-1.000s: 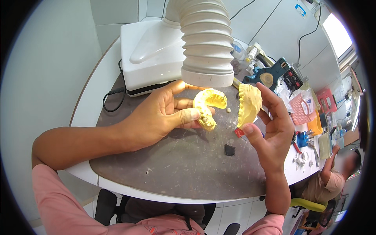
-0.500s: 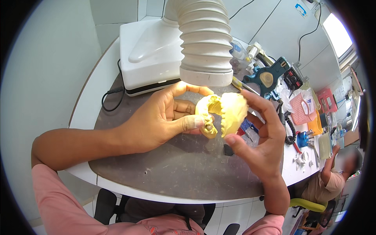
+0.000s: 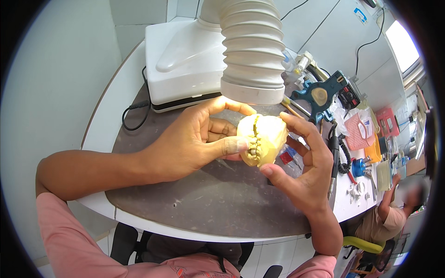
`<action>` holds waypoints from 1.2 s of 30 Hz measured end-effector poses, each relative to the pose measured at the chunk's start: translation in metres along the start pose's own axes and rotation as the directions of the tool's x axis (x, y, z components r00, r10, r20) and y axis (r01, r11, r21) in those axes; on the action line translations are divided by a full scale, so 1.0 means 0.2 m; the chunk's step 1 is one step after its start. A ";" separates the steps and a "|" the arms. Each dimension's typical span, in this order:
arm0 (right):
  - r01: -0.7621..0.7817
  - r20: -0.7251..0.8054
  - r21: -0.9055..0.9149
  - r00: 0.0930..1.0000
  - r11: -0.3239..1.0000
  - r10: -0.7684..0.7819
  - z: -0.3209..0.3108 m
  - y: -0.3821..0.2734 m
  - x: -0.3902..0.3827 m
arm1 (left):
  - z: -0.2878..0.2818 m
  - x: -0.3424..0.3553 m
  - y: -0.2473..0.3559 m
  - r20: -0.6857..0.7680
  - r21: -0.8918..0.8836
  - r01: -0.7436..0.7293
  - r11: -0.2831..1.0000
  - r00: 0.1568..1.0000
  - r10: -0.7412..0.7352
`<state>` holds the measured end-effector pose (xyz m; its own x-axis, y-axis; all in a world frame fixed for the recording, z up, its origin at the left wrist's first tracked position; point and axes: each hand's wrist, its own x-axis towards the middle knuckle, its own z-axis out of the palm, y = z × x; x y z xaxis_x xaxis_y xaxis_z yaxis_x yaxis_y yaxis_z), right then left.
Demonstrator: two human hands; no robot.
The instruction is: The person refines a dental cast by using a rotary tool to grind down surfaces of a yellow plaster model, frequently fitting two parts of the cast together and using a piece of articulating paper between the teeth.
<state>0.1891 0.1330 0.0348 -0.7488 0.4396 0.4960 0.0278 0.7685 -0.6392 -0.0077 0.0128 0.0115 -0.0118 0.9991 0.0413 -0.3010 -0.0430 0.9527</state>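
Two pale yellow plaster dental casts meet tooth to tooth between my hands, lit brightly just below the hose mouth. My left hand [image 3: 199, 136] grips the left dental cast [image 3: 247, 134], thumb at its near side and index finger over its far edge. The right dental cast [image 3: 273, 134] is pinched in my right hand [image 3: 308, 169], with the thumb at its near edge and a finger at its far edge. A greyish tooth shows near the front of the seam. The other fingers of both hands are partly hidden behind the casts.
A white ribbed hose [image 3: 252, 55] hangs right above my hands, beside a white machine [image 3: 185, 60]. At the right are a dark teal articulator [image 3: 320, 95], a black handpiece [image 3: 333, 153], a pink basket [image 3: 359, 132] and white plaster scraps [image 3: 356, 191]. Another person [image 3: 384, 215] sits at far right.
The right dental cast has moved left and turned, closing the gap, and its teeth now meet the left cast. Both hands keep their hold.
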 end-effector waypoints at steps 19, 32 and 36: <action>-0.212 0.080 0.153 0.976 0.965 0.201 0.01 -0.01 -0.02 | 0.00 -0.02 0.03 -0.056 0.002 0.002 1.000 0.998 -0.002; -0.248 0.117 0.220 0.967 0.943 0.227 0.02 -0.01 -0.03 | -0.01 -0.02 0.03 -0.053 0.036 0.016 0.999 0.998 -0.014; -0.241 0.122 0.203 0.968 0.949 0.219 0.01 -0.01 -0.03 | 0.00 -0.02 0.03 -0.058 0.048 0.017 0.999 0.998 -0.014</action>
<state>0.1911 0.1278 0.0318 -0.7996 0.5374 0.2680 0.0725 0.5293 -0.8453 -0.0101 0.0094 0.0173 -0.0630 0.9980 0.0106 -0.2550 -0.0264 0.9666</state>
